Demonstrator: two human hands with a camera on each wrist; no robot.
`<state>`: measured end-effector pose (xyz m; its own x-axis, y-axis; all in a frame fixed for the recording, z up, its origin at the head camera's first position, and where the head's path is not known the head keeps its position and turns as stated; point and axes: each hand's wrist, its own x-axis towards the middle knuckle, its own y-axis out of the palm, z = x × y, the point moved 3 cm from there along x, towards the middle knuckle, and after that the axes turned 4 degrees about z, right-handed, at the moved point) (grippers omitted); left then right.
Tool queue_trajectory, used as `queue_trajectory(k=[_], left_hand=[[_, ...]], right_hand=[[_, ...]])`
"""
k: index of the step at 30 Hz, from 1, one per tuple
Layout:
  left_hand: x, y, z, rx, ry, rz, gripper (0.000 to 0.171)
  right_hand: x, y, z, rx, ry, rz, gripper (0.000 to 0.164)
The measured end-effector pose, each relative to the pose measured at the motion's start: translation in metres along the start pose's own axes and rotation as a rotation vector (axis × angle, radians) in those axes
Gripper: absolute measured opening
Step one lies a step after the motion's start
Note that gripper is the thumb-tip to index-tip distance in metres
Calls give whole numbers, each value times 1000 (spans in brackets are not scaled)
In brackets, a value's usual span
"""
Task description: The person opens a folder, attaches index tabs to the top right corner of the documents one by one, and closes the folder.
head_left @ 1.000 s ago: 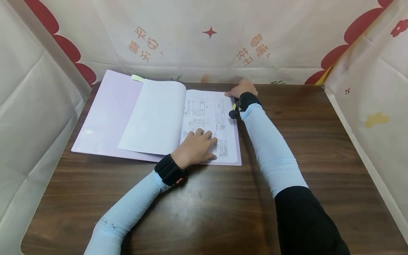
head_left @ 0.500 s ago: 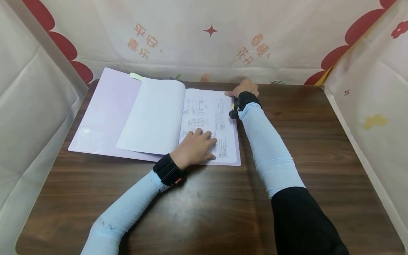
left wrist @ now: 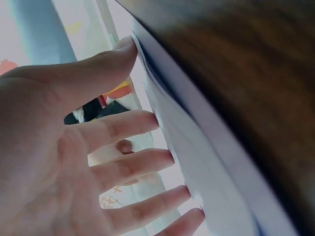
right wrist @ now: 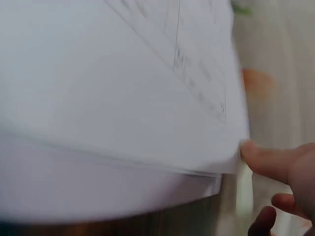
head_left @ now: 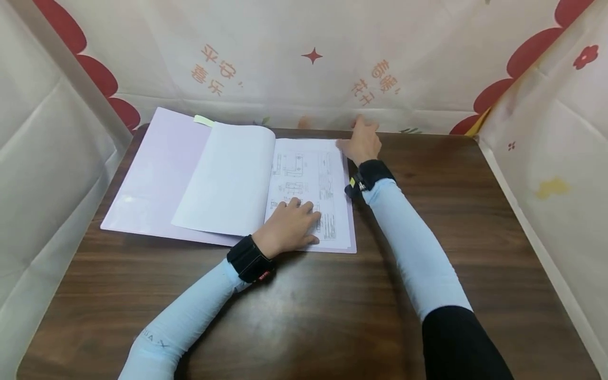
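Observation:
A lilac folder [head_left: 157, 174] lies open on the table with white sheets inside. Its left sheet [head_left: 228, 179] is blank and curves up at the spine. Line drawings and text fill the right page [head_left: 328, 211]. My left hand [head_left: 287, 227] rests on that page's lower part with spread fingers; in the left wrist view its fingertips [left wrist: 167, 156] touch the paper. At the page's far right corner is my right hand [head_left: 363, 140]. Its thumb [right wrist: 266, 160] touches the corner in the right wrist view, while the other visible fingers stay apart from the paper.
A pale green tab [head_left: 203, 121] sticks out from the sheets' top edge. Brown wood table [head_left: 304, 316] surrounds the folder. A patterned curtain [head_left: 285, 63] hangs right behind the table's far edge, with more fabric along both sides.
My right hand has turned at the page corner, its fingers now pointing more toward the curtain and its wrist lower in view. The left hand stays in place on the page.

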<state>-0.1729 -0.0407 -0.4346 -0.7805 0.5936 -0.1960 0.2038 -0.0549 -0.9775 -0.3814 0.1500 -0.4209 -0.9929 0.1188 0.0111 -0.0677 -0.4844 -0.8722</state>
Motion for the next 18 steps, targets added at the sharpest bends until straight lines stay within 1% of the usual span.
queue_trajectory(k=[2,4,6,8,10,12,15,18], left_hand=[[1,2,-2,-5,-3,-2,62],[1,3,-3,-12,-6,-5,62],[0,4,-3,-21,-3,-9,61],[-1,4,-4,-32,4,-12,61],[-1,3,-4,-30,11,-19,63],[0,2,-4,-30,15,-23,64],[0,-1,-3,-48,19,-19,67],[-2,-4,-3,-75,20,0,68]], right_hand=[[-8,-8,-4,4,-43,-44,51],[-17,-16,-7,-38,-101,-67,40],[-28,-22,-8,-86,-181,-35,33],[-47,-26,-7,-155,-295,39,32],[-73,-28,-7,-194,-428,137,35],[-102,-27,-10,-214,-544,227,44],[-142,-22,-20,-240,-629,340,61],[-170,-14,-33,-274,-653,417,76]])
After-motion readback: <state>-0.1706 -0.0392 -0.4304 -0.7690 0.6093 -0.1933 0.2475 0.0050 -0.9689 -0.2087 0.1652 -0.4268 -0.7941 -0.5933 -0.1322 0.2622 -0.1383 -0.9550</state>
